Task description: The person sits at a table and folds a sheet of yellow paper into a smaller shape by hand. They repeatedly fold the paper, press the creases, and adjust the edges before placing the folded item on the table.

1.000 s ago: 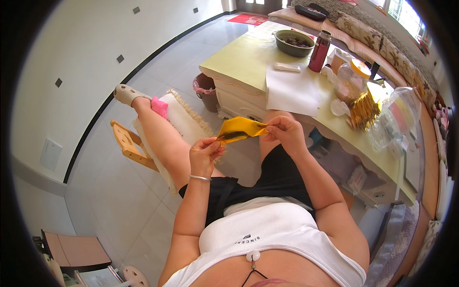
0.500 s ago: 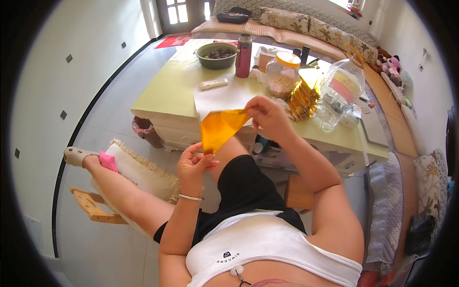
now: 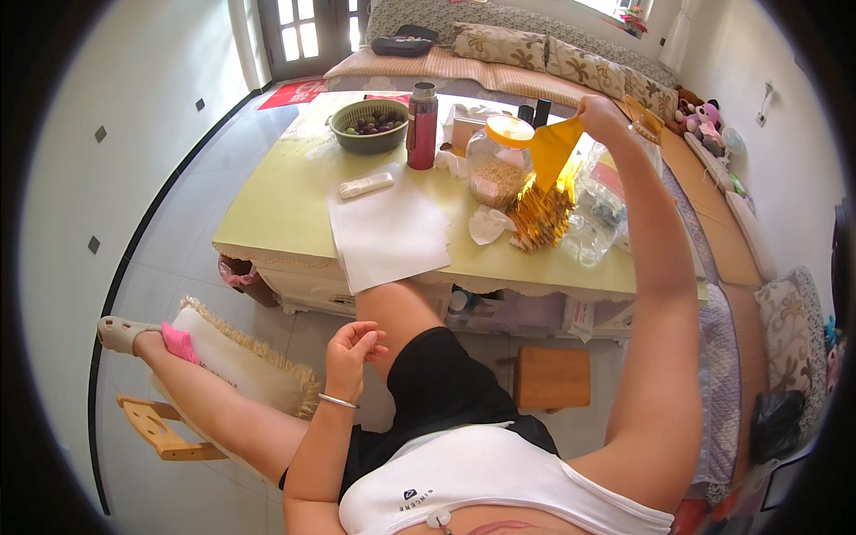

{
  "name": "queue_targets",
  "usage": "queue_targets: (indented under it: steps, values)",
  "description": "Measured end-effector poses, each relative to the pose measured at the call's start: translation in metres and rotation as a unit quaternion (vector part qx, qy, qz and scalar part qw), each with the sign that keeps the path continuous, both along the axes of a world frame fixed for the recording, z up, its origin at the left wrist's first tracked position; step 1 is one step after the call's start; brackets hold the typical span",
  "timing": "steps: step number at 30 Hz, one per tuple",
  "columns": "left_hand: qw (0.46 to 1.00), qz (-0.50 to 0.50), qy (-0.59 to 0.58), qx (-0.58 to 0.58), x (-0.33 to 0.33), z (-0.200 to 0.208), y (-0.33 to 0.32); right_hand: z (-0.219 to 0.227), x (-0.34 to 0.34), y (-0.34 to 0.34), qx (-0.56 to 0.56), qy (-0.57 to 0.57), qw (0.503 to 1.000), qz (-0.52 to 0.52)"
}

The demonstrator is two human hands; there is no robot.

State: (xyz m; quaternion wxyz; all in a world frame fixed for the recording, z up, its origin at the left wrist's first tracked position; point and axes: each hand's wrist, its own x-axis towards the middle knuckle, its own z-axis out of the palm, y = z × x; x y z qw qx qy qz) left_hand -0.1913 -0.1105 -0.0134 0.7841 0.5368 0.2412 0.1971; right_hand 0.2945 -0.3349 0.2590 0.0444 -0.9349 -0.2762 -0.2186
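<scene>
My right hand (image 3: 603, 118) is raised over the far right of the table, pinching a corner of a triangular gold foil sheet (image 3: 558, 150). The sheet hangs down, its lower end just above a pile of folded gold foil pieces (image 3: 540, 218); whether they touch I cannot tell. My left hand (image 3: 353, 349) hovers over my lap near the bent knee, fingers curled in towards the thumb, with nothing seen in them. On the table lie white paper sheets (image 3: 392, 234) with a small white packet (image 3: 366, 185) at their far edge.
Beyond the paper stand a green basket of dark round fruit (image 3: 368, 127) and a maroon thermos (image 3: 422, 134). A yellow-lidded jar (image 3: 499, 165) stands beside the foil pile, with clear plastic (image 3: 596, 218) to its right. A wooden stool (image 3: 551, 376) is below the table edge.
My right hand has carried the gold foil sheet up and right, away from my left hand, to above the pile. The left hand has let go of it and moved lower. The view has shifted slightly.
</scene>
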Motion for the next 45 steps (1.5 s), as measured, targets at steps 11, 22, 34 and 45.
queue_targets:
  steps: [11, 22, 34, 45]
  values:
    - [0.994, 0.011, 0.046, 0.099, 0.003, -0.004, 0.027, -0.045, 0.025, 0.049, -0.083, 0.051, 0.989, -0.109]
    - [0.697, 0.053, 0.054, 0.713, 0.044, 0.044, 0.072, -0.061, -0.11, 0.091, 0.126, -0.111, 0.964, 0.206]
    - [0.706, 0.044, 0.016, 0.707, 0.066, 0.03, 0.085, -0.211, -0.205, 0.125, -0.071, 0.104, 0.867, 0.482]
    - [0.97, 0.022, 0.033, 0.242, 0.089, 0.049, 0.118, -0.21, -0.182, 0.138, 0.055, 0.252, 0.841, 0.475]
